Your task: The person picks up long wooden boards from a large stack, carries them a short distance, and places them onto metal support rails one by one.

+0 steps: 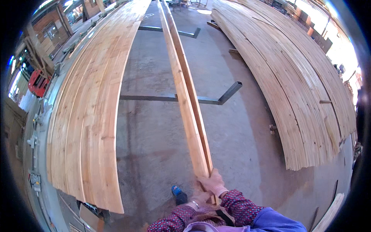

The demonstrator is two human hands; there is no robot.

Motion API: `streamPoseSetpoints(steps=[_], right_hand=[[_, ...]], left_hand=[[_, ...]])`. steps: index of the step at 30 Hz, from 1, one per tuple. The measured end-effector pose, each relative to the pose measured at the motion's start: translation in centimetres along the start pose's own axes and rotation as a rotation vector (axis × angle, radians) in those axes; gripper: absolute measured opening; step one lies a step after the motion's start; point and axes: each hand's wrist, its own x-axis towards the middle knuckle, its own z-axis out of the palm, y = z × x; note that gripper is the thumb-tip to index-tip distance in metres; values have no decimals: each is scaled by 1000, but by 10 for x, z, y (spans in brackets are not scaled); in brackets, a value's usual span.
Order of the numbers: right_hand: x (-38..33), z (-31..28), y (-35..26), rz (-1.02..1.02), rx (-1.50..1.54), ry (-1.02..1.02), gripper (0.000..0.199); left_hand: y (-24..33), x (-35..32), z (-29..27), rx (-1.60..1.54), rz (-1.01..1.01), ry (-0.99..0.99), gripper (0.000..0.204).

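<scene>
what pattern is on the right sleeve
The right sleeve has small red and blue spots, best seen in the head view.

We cannot make out the fingers of the left grip (200, 198), since the right grip (213, 183) overlaps it and both are slightly blurred, and between them they partly hide the near end of the paired boards (188, 110). The top edge cuts off the far ends of those boards and of the left board stack (92, 123), whose side hides from us one end of the nearer metal bar (148, 98). The lower edge crops the pale plank (328, 214), and we find the red machine (38, 83) too small to identify.
</scene>
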Motion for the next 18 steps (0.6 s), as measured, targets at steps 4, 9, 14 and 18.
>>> streamPoseSetpoints(steps=[4, 9, 14, 18], right_hand=[[22, -13, 58, 54, -52, 27, 69], [0, -41, 117, 171, -67, 44, 69], [23, -44, 127, 134, 106, -9, 63], [85, -52, 89, 62, 79, 71, 58]], left_hand=[[-22, -6, 63, 140, 20, -68, 113], [-21, -2, 96, 386, -12, -130, 120], [-13, 15, 112, 315, -54, -127, 106], [-15, 55, 113, 39, -34, -140, 94]])
